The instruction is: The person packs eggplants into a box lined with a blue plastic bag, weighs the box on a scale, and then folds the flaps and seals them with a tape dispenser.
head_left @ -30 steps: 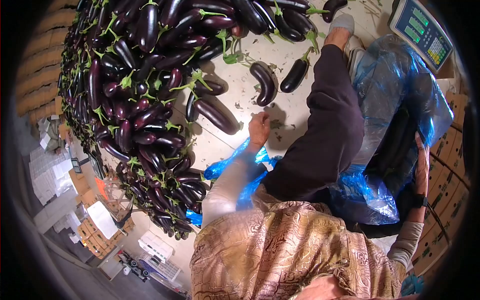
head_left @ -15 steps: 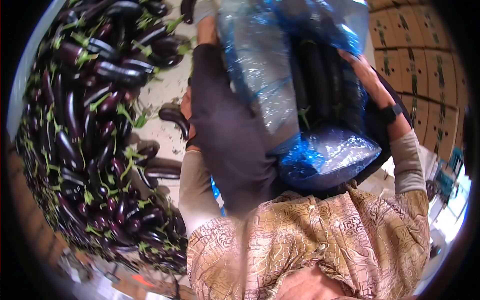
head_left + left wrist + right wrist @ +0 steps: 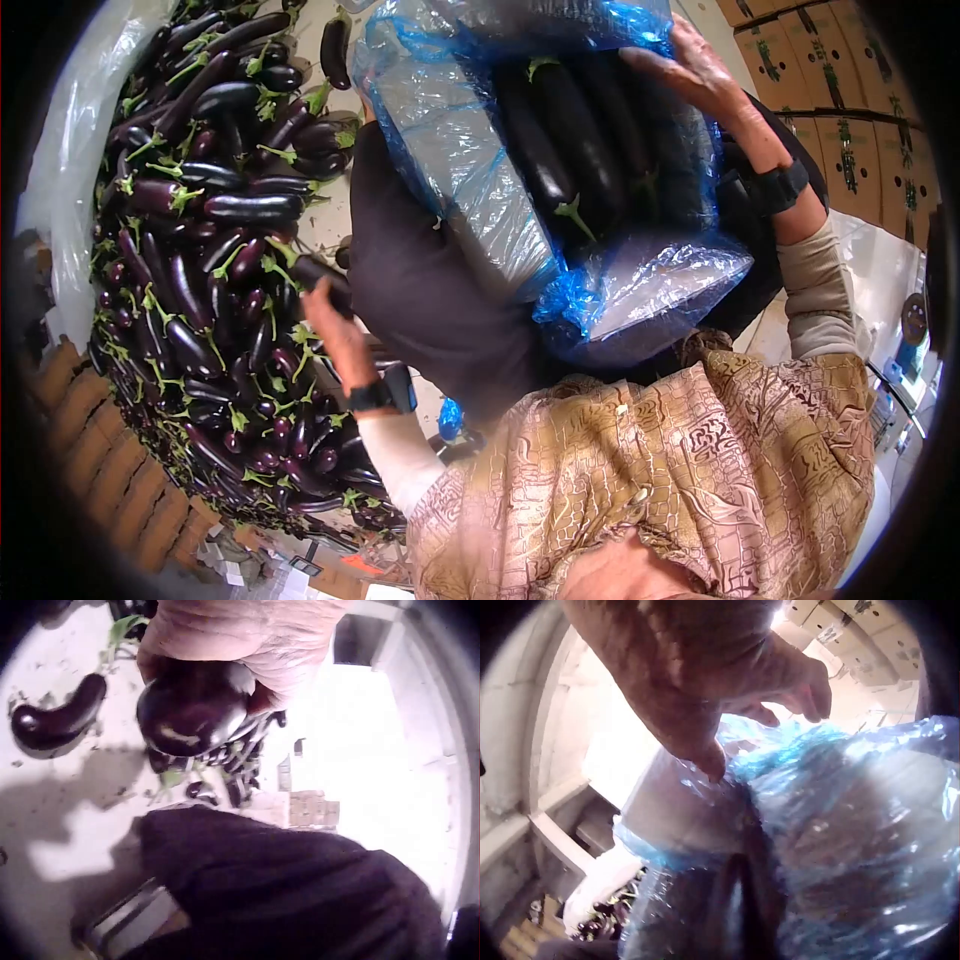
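My left hand (image 3: 340,340) grips a dark purple eggplant (image 3: 318,277) beside the heap, its green stem end pointing away. In the left wrist view the rounded end of that eggplant (image 3: 196,709) sticks out under the curled fingers. My right hand (image 3: 705,75) reaches over the far right rim of a blue see-through plastic bag (image 3: 490,200), with its thumb and fingers spread. The right wrist view shows those fingers (image 3: 816,694) loosely bent, right at the crinkled plastic. Several long eggplants (image 3: 575,140) lie side by side inside the bag, stems toward my body.
A large heap of eggplants (image 3: 200,290) fills the floor on the left, edged by a clear plastic sheet (image 3: 80,190). My dark-trousered leg (image 3: 420,270) stands between heap and bag. Stacked cardboard boxes (image 3: 850,150) rise at the right. A curved eggplant (image 3: 60,720) lies on the floor.
My left hand has come up from the floor and moved left past the knee, now with an eggplant in it. The right hand stays by the bag's rim, its fingers more spread. The head view has turned.
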Demonstrator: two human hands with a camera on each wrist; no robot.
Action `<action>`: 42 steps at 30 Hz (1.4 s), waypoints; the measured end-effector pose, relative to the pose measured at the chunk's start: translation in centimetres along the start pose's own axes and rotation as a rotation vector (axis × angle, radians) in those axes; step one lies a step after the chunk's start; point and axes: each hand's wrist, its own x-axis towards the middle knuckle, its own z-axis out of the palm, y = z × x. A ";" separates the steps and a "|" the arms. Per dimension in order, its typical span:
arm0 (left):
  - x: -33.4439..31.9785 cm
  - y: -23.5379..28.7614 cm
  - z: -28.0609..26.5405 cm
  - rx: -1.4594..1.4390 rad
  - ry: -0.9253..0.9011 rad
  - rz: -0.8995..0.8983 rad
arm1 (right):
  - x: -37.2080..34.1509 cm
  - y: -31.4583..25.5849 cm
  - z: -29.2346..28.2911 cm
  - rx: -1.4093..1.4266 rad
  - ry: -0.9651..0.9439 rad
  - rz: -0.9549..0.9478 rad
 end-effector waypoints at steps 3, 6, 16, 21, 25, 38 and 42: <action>-5.6 10.6 2.0 -0.248 -0.099 -0.023 | -1.0 -3.1 -3.3 0.369 0.257 0.106; -12.9 17.7 8.1 -0.275 -0.384 0.173 | -1.6 -6.5 -6.9 0.686 0.285 0.274; -20.6 20.1 21.8 0.485 -1.007 0.144 | -3.6 -7.3 -6.5 0.416 0.386 0.009; -18.7 15.9 27.4 0.723 -0.986 0.452 | -2.6 -6.1 -2.9 0.422 0.339 -0.212; -17.6 14.9 30.8 1.164 -0.669 0.711 | -2.5 -6.2 -3.4 0.467 0.282 -0.213; -16.1 13.0 32.2 1.584 -0.564 0.914 | -4.1 -5.4 -5.5 0.544 0.397 -0.144; -15.4 12.8 31.0 1.464 -0.634 0.991 | -4.4 -4.5 -5.7 0.551 0.313 -0.061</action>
